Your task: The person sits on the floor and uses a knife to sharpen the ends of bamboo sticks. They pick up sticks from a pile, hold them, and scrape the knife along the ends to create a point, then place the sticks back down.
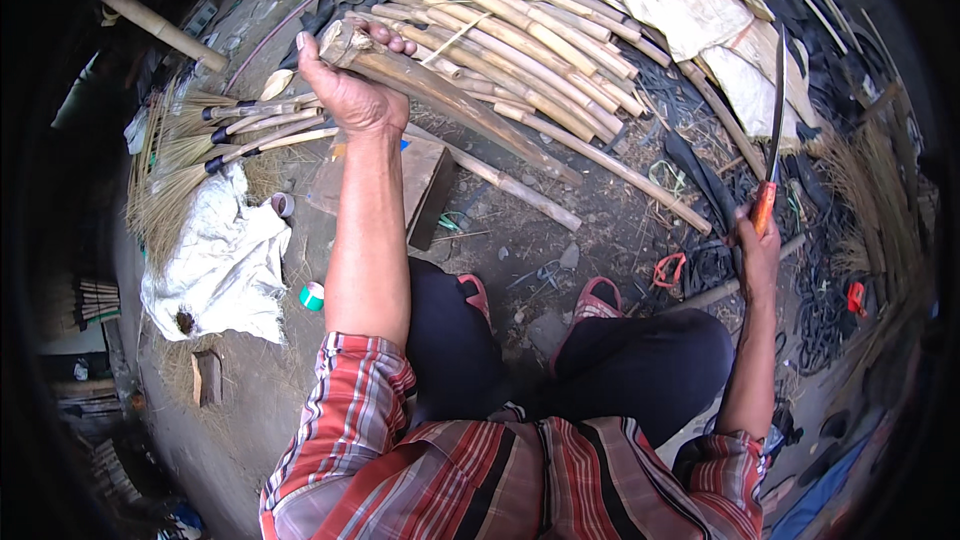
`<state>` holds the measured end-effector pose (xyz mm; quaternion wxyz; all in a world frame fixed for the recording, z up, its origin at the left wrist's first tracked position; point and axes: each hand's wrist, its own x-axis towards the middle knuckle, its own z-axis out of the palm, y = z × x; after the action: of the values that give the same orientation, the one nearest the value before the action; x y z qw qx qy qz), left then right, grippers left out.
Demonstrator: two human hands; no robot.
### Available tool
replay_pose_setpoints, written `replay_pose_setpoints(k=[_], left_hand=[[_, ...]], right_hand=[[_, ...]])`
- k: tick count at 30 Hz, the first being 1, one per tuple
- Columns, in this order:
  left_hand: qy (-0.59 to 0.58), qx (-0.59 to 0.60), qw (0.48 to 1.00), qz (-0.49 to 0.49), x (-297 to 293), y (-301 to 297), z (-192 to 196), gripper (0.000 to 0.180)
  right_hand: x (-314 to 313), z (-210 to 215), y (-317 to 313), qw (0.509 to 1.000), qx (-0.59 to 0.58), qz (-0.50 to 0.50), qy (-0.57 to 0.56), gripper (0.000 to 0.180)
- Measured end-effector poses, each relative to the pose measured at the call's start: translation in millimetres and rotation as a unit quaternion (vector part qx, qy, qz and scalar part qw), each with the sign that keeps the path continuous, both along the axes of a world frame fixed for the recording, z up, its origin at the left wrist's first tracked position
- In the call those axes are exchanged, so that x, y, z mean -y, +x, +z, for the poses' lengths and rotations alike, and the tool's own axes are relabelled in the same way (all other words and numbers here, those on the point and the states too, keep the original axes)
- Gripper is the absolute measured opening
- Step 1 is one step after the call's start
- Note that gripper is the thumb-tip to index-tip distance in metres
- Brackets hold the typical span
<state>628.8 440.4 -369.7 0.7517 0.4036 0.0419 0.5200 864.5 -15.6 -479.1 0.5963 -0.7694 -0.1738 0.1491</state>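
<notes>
**Inspector:** Start with the pole.

**Assistant:** The pole [440, 95] is a thick, brown length of bambo, lying slantwise above the ground in front of the seated person. Its near end is raised in the left hand [345, 85]; its far end runs down toward the stack of canes [520, 30].

**Inspector:** Grip?

**Assistant:** The left fingers [390, 37] are curled over the pole's end, pressed together, thumb up on the near side. The arm is stretched out straight.

**Inspector:** The other hand?

**Assistant:** The right hand [758, 250] is closed round the orange handle of a knife [775, 130]. The long dark blade points up and away, well apart from the pole. The fingers are wrapped tight; single fingertips cannot be told.

**Inspector:** Surroundings, working outward.

**Assistant:** Under the left forearm sits a wooden block [420, 180], with two thin sticks lying just beyond it. The canes are pale and piled behind the pole. Left of the hand lie brooms [190, 145] with dark bindings, and below them a white cloth [215, 260]. A green tape roll [313, 295] lies near the cloth. Pale sacks [690, 0] lie at upper right. Red sandals [595, 300] show between the knees. The ground is bare earth, littered with scraps.
</notes>
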Motion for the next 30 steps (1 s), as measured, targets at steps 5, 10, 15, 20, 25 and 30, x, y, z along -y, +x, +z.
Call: replay_pose_setpoints(k=[5, 10, 15, 20, 25, 30], left_hand=[[0.0, -0.114, 0.993, 0.022, 4.1, -43.3, 16.6, 0.069], [-0.158, -0.099, 0.908, -0.376, 18.3, -107.9, -4.1, 0.071], [-0.373, -0.206, 0.821, -0.379, 77.0, -131.0, -75.2, 0.07], [-0.431, -0.163, 0.757, -0.464, 130.6, -104.0, -107.5, 0.073], [-0.421, -0.049, 0.791, -0.441, 153.3, -94.5, -71.9, 0.066], [-0.254, -0.143, 0.888, -0.357, 140.4, -42.8, -41.1, 0.042]], right_hand=[[-23.7, 78.5, -65.6, 0.986, -0.058, 0.008, 0.158, 0.019], [-46.8, 122.2, -126.4, 0.973, -0.041, 0.012, 0.226, 0.022], [-41.0, 134.4, -155.5, 0.976, -0.061, 0.055, 0.201, 0.021], [-23.9, 121.0, -158.0, 0.974, -0.065, 0.03, 0.213, 0.018], [41.6, 112.8, -125.2, 0.99, 0.047, -0.018, 0.131, 0.014], [96.2, 59.6, -87.6, 0.988, 0.047, -0.142, 0.045, 0.014]])
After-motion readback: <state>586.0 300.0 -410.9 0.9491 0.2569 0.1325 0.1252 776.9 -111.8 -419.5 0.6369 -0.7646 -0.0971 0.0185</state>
